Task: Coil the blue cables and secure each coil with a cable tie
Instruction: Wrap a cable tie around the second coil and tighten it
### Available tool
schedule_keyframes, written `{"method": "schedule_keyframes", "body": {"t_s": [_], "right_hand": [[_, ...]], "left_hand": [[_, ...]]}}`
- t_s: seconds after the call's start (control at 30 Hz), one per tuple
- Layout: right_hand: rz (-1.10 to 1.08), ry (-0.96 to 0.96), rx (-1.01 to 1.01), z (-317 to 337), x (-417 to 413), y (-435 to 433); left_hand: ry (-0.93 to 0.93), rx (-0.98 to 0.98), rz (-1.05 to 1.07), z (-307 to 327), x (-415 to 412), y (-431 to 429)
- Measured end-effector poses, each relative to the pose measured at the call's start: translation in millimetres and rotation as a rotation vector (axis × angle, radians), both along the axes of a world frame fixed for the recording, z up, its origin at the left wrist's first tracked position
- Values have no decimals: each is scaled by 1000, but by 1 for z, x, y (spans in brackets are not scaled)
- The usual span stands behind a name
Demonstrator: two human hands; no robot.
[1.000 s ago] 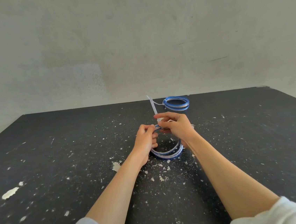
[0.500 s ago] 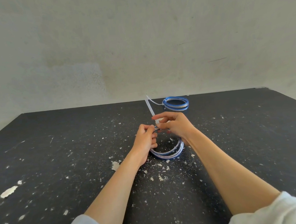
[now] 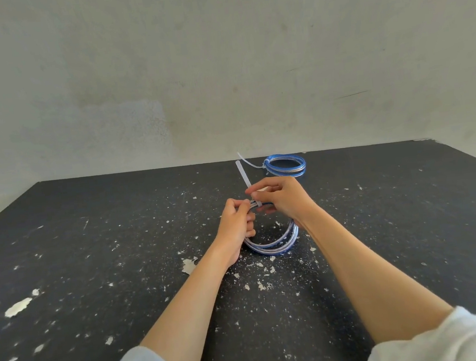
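Black table [image 3: 92,254], all flecked with paint chips, sat against a bare wall. Left hand [image 3: 237,224] gripped the blue coil [image 3: 278,242] mid-table, right hand [image 3: 284,197] pinched the white cable tie [image 3: 244,176] around it. A second, tied coil [image 3: 286,165] lay near the far edge.

1 head-worn wide-angle view, facing forward and slightly down over the black desk [image 3: 92,254] toward the bare wall [image 3: 218,64] at 12 o'clock. Both forearms enter from 6 o'clock; close range, edges visibly curved.
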State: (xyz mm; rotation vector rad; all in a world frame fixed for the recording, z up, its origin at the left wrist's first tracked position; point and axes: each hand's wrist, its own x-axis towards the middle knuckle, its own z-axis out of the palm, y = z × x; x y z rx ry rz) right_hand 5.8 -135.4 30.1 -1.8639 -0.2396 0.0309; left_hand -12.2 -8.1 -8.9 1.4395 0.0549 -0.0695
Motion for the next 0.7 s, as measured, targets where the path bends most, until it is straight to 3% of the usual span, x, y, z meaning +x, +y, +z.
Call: {"method": "schedule_keyframes", "body": {"t_s": [0.3, 0.57, 0.7], "right_hand": [[-25, -19, -1, -2, 4, 2], [-1, 3, 115, -14, 3, 2], [-18, 82, 223, -20, 2, -1]], "left_hand": [[2, 4, -15, 0, -1, 0], [-9, -4, -1, -2, 2, 1], [-71, 69, 112, -5, 3, -4]]}}
